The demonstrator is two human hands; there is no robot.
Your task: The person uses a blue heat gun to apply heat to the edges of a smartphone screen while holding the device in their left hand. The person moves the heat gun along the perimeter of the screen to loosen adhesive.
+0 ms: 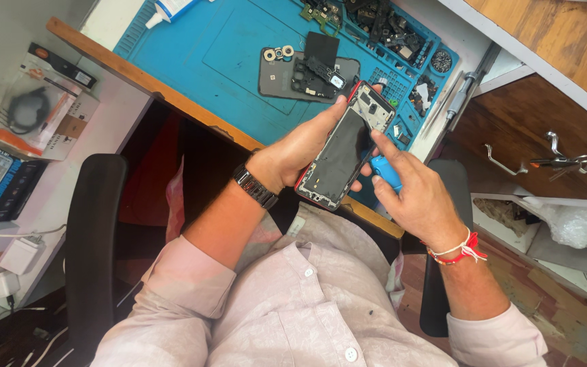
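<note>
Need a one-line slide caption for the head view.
Left hand holds an opened phone; right hand grips a blue tool against it.

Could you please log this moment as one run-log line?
left hand: grips opened phone | right hand: holds blue tool, finger on phone | below: blue mat

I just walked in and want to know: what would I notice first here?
First, the opened phone in the middle, held up by the left hand while the right hand works on it with a blue tool. Behind it, a bright blue mat carries a grey back cover and small parts.
</note>
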